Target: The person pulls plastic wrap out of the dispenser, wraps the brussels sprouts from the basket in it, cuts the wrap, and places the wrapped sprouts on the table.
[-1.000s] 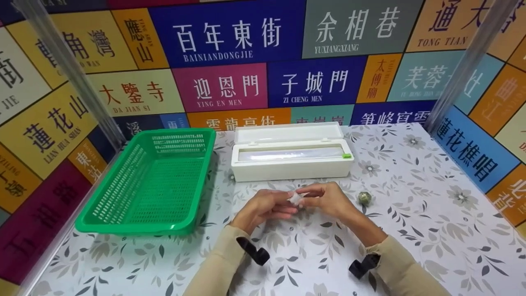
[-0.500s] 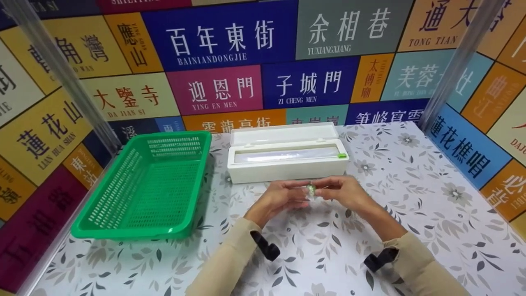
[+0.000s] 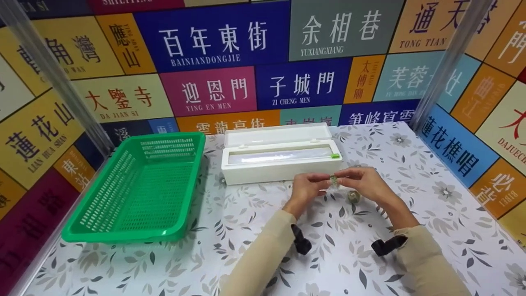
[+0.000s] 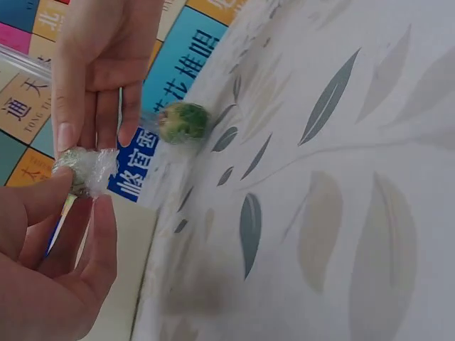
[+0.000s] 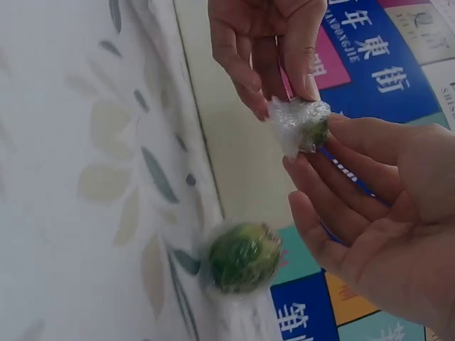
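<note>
A small green ball wrapped in cling film (image 3: 333, 180) is held between both hands above the table. My left hand (image 3: 306, 189) pinches one side of it with thumb and fingers. On its other side my right hand (image 3: 367, 183) grips it the same way. Crumpled clear film bunches around the ball (image 5: 306, 128) in the right wrist view. A larger round green piece, fruit-like and film-wrapped (image 3: 354, 196), lies on the table just below the right hand; no hand touches it. The left wrist view shows this larger piece (image 4: 183, 123) too.
Behind the hands stands a white cling film box (image 3: 279, 172), its lid (image 3: 279, 135) raised and a green slider (image 3: 335, 156) at its right end. To the left sits a green perforated basket (image 3: 123, 237) with nothing in it. Sign-patterned walls bound the floral tablecloth (image 3: 246, 230).
Both hands have moved right along the table, keeping hold of the wrapped ball and turning it. They are now above the larger wrapped piece, which stays in place. The head view has shifted slightly.
</note>
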A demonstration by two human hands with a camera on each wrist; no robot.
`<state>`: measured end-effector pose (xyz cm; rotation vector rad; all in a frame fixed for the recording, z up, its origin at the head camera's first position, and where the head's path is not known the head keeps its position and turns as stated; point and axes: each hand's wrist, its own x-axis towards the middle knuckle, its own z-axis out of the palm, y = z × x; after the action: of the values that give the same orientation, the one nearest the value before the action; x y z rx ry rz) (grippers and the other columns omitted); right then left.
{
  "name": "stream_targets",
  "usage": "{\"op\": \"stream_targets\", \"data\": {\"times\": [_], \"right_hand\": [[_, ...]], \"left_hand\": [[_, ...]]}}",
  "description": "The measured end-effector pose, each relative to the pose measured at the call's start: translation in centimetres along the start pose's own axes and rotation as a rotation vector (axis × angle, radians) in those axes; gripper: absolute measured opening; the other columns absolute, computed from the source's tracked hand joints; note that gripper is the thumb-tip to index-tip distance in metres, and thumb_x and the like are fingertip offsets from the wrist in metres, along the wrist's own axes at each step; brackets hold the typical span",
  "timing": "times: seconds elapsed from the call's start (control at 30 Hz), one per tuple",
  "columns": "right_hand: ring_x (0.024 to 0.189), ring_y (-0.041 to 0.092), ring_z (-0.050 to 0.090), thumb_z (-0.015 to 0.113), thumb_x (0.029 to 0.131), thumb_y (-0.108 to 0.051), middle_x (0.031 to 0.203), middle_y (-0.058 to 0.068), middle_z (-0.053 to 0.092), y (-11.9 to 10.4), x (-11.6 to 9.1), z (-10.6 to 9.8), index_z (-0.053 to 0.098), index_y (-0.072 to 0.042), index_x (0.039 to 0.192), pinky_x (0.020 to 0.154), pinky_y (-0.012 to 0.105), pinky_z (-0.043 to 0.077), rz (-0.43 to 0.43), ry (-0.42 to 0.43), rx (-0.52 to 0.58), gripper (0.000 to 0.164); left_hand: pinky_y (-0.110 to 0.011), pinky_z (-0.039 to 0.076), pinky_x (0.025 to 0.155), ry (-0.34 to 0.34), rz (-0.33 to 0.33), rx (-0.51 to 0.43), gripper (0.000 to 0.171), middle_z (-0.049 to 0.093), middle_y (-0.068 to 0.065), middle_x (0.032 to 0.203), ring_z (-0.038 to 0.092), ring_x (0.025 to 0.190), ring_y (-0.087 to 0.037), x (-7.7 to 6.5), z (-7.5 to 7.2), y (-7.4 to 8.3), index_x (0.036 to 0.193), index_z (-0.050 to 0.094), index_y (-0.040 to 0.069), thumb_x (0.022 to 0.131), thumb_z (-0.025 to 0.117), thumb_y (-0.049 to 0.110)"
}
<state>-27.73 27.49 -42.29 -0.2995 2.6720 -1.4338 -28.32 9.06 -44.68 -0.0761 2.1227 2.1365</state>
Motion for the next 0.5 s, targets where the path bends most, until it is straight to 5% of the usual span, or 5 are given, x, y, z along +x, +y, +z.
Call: {"op": "stream_targets", "data": {"times": [0.33,0.5], "right_hand": [[0.090,-0.011,0.060,0.069,0.095,-0.016,0.123,0.023,0.069,3.0,1.0,0.3,0.068,0.002,0.122,0.081,0.008,0.047,-0.007,0.112,0.007,0.033],[0.099,0.002,0.060,0.067,0.096,-0.016,0.125,0.020,0.069,3.6,1.3,0.6,0.069,-0.001,0.123,0.082,0.009,0.044,0.040,0.117,-0.077,0.030]], "left_hand": [[-0.029,0.062,0.066,0.077,0.055,0.001,0.014,0.078,-0.013,0.090,0.075,0.073,-0.023,1.2,3.0,-1.8,0.097,0.078,-0.001,0.083,0.076,-0.002],[-0.029,0.062,0.064,0.092,0.053,0.031,0.013,0.078,-0.012,0.086,0.074,0.071,-0.025,1.4,3.6,-2.1,0.094,0.078,-0.002,0.082,0.075,-0.005]]}}
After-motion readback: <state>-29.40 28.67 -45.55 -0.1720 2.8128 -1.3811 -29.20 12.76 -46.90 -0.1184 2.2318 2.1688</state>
